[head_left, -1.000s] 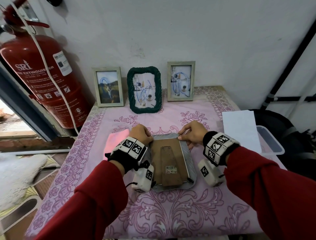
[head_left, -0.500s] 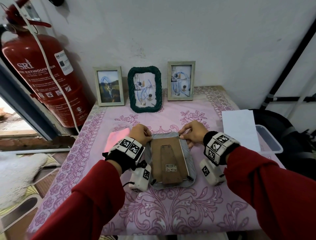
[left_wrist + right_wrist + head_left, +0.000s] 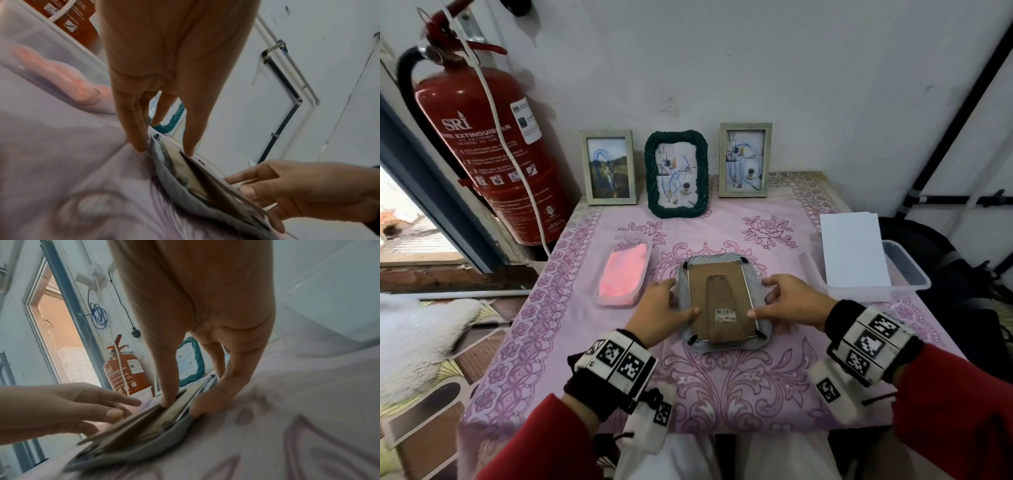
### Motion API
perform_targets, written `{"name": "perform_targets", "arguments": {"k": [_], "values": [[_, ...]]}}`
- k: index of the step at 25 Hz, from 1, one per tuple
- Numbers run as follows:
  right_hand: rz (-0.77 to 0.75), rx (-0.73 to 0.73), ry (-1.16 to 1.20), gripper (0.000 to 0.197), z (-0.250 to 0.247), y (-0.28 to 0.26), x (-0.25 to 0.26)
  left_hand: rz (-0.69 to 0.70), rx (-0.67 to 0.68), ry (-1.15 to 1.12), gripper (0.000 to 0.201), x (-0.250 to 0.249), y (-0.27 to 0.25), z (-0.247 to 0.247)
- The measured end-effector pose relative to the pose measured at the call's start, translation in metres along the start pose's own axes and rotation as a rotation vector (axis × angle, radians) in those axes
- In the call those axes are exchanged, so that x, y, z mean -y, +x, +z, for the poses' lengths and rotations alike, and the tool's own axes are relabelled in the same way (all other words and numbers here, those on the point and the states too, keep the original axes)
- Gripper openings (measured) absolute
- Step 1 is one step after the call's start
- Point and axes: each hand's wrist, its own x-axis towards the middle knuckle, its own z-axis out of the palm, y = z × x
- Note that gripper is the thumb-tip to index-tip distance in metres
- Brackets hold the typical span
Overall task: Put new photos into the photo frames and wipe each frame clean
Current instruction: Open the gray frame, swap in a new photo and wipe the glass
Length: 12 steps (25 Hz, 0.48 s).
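Grey frame (image 3: pixel 724 305) lies face down between my two hands on the pink cloth (image 3: pixel 722 377), its brown backing board (image 3: pixel 717 301) and stand turned up so I can get at the back. My left hand (image 3: pixel 659 313) grasps the frame's left edge, fingers down its outer side and thumb on the board; my right hand (image 3: pixel 792 306) takes the right edge the same way, thumb on the backing near the barcode sticker (image 3: pixel 724 312). I hold both sides so that the frame stays put while the board comes loose. From the wrist views the board seems to be lifting off the frame along my right thumb's side, though the blur makes that uncertain.

A second ago both hands were at the far edge of the frame, near its top corners; now they sit at the sides, nearer to me. Beyond my left hand the tub with the pink cloth (image 3: pixel 621 274) waits for wiping. Beyond my right, white paper (image 3: pixel 854 251) rests on a clear tub (image 3: pixel 907 274). Three frames (image 3: pixel 676 174) stand against the wall past my fingertips.
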Motion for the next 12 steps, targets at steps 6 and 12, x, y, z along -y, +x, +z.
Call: {"name": "perform_targets", "arguments": {"k": [6,12], "values": [[-0.026,0.041,0.084,0.071,0.012,-0.028,-0.005,-0.028,0.051,-0.033,0.079,0.012,-0.019,0.013],[-0.02,0.0,0.24,0.066,0.017,-0.028,-0.013,-0.092,0.008,-0.149,0.078,0.017,-0.019,0.013]]}}
